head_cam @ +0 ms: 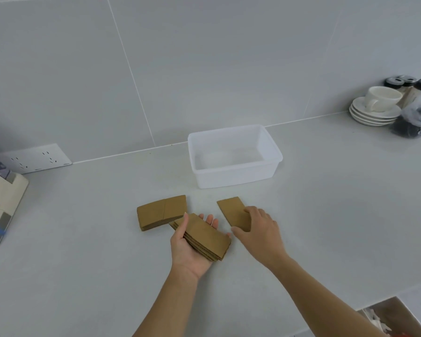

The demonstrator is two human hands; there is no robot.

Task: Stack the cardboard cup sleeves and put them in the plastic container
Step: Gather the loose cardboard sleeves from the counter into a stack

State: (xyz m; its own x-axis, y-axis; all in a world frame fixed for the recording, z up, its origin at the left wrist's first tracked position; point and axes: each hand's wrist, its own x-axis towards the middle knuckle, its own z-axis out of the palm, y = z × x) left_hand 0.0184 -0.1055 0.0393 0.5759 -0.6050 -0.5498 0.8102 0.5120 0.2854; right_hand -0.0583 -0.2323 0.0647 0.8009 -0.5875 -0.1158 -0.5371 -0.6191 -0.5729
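— So what's the left hand [192, 249] got?

— Palm up, fingers curled round a small stack of flat brown cardboard cup sleeves [204, 235], corrugated edges showing along one side.

— And the right hand [258, 226]?

— Palm down, fingers spread on a single flat brown sleeve [232, 211] lying on the pale grey countertop [83, 239]; whether it's gripping, I can't tell.

— Any others?

— One more brown sleeve [161, 211], curved-edged with a seam down the middle, just left of the stack.

— The container?

— Translucent white rectangular plastic tub [233, 176], beyond the hands near the tiled wall, nothing inside.
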